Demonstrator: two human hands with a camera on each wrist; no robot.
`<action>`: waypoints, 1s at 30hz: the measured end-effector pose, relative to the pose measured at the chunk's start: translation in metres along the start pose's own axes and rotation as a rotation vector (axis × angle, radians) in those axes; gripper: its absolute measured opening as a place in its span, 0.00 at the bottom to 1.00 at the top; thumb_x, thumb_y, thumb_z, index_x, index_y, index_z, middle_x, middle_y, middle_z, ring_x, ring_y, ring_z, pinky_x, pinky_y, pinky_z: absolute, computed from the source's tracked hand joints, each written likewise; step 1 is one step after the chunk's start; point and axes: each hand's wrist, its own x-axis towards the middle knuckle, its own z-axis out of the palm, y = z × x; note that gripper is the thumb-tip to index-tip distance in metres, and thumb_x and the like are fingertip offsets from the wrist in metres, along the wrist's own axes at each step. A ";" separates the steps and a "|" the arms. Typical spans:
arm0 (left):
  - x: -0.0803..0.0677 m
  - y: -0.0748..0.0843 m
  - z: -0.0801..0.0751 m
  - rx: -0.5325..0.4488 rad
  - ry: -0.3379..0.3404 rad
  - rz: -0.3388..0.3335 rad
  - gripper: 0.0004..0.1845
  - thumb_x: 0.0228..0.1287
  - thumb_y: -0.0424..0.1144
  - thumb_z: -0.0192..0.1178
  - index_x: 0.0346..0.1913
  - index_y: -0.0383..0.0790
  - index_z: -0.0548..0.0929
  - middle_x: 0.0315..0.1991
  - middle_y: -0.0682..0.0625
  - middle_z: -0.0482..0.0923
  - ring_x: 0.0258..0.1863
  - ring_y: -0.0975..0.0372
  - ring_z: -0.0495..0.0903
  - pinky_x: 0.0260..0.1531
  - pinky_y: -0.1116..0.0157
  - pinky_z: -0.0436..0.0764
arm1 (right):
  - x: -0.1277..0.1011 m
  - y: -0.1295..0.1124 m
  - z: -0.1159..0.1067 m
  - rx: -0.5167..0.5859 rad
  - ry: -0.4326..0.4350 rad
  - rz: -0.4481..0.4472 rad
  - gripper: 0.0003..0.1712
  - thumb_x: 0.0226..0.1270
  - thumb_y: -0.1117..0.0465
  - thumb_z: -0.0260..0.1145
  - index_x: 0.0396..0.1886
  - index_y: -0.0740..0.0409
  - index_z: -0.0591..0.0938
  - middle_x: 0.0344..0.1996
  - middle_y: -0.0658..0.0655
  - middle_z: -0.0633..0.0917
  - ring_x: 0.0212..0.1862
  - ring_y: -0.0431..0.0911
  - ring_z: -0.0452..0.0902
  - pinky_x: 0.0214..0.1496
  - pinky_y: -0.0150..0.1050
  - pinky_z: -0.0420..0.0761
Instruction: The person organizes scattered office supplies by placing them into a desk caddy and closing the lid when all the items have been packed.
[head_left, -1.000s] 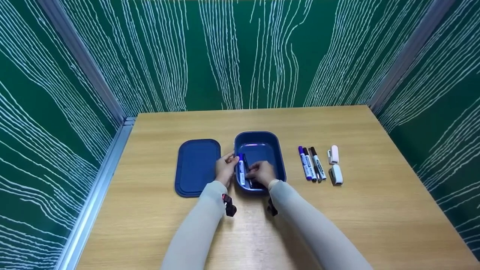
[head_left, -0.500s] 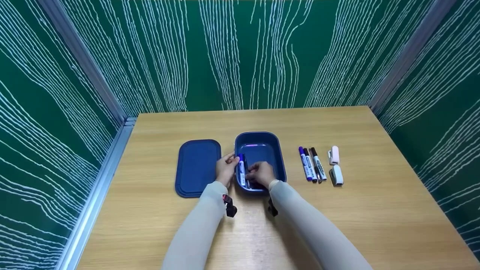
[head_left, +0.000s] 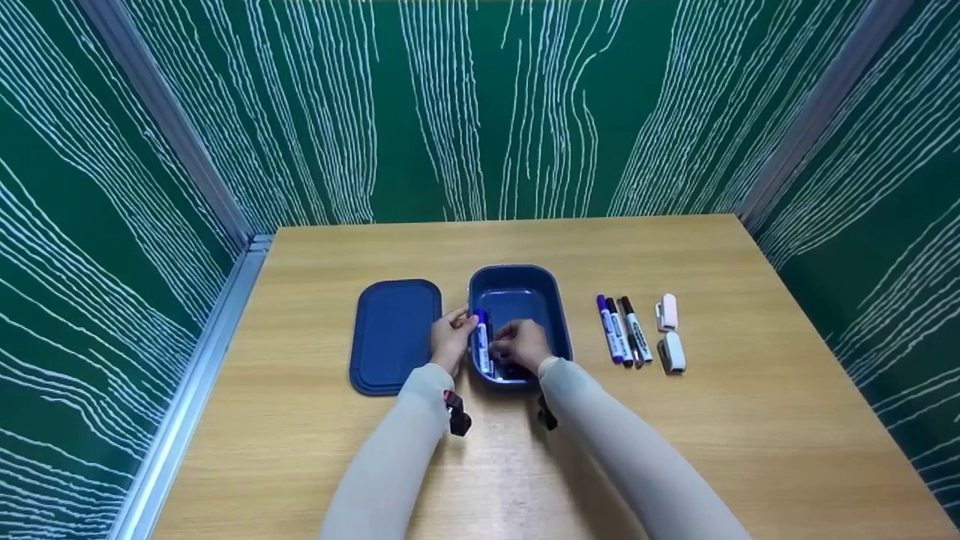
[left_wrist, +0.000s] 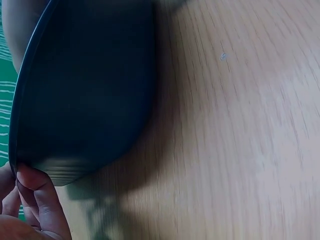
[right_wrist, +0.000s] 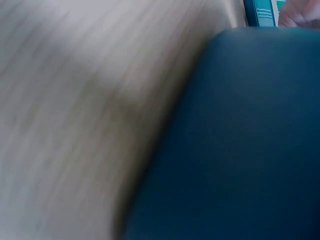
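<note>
The blue box point(head_left: 523, 304) stands near the middle of the desk point(head_left: 285, 435), with the lid point(head_left: 397, 337) lying flat just beside it toward the desk's left edge, probably put there to leave the opening free. The left hand point(head_left: 451, 339) pinches the rim on the box's left side, fingers on both sides of the wall, likely to steady it. A purple-capped marker point(head_left: 483, 345) lies lengthwise along that wall, cap toward the far edge, with a slim dark pen point(head_left: 490, 324) beside it; hugging one side seems to save room for more. Whether the left thumb also touches the marker cannot be told. The right hand point(head_left: 523, 346) reaches over the near right corner into the box, fingers bent down by the dark pen; what they pinch, if anything, is hidden, and the right wrist view is filled by blurred outer wall. Toward the desk's right edge, three markers point(head_left: 610, 330) and a slim dark item point(head_left: 631, 341) lie close together, roughly parallel, handy for picking up. Beyond them sit a pink stapler-like item point(head_left: 667, 311) and a white one point(head_left: 673, 352), one behind the other. Nothing seems to block the space between that group and the box.
</note>
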 end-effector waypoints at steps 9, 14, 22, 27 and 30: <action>0.000 -0.003 0.000 0.002 0.001 0.001 0.20 0.67 0.32 0.62 0.61 0.35 0.80 0.41 0.46 0.81 0.31 0.66 0.75 0.16 0.75 0.71 | 0.009 -0.023 -0.047 -0.178 0.137 -0.215 0.08 0.62 0.63 0.71 0.36 0.64 0.87 0.33 0.59 0.87 0.35 0.50 0.82 0.39 0.40 0.81; 0.001 -0.002 0.001 0.000 0.002 -0.012 0.20 0.67 0.32 0.62 0.61 0.35 0.80 0.40 0.47 0.80 0.32 0.64 0.75 0.15 0.74 0.71 | 0.014 -0.044 -0.101 -0.199 0.188 -0.185 0.11 0.70 0.60 0.64 0.43 0.64 0.85 0.40 0.61 0.85 0.37 0.49 0.79 0.36 0.35 0.78; 0.001 -0.003 0.002 -0.017 0.002 -0.015 0.20 0.67 0.32 0.62 0.61 0.35 0.80 0.38 0.49 0.79 0.30 0.65 0.74 0.16 0.74 0.71 | 0.007 -0.009 -0.174 -0.324 0.300 -0.103 0.14 0.70 0.66 0.60 0.49 0.72 0.80 0.44 0.70 0.82 0.45 0.59 0.79 0.50 0.49 0.80; -0.001 -0.003 0.001 -0.005 0.001 -0.022 0.20 0.67 0.32 0.62 0.61 0.36 0.80 0.43 0.43 0.83 0.31 0.64 0.76 0.16 0.74 0.71 | 0.000 0.030 -0.187 -0.403 0.325 -0.027 0.18 0.68 0.66 0.61 0.52 0.74 0.79 0.49 0.73 0.82 0.49 0.63 0.79 0.54 0.54 0.79; 0.000 -0.001 0.001 -0.008 0.000 -0.008 0.21 0.67 0.31 0.62 0.62 0.35 0.79 0.44 0.42 0.83 0.31 0.65 0.76 0.17 0.74 0.72 | 0.003 0.044 -0.187 -0.445 0.350 -0.039 0.17 0.67 0.64 0.64 0.48 0.74 0.82 0.46 0.72 0.84 0.47 0.63 0.81 0.52 0.55 0.79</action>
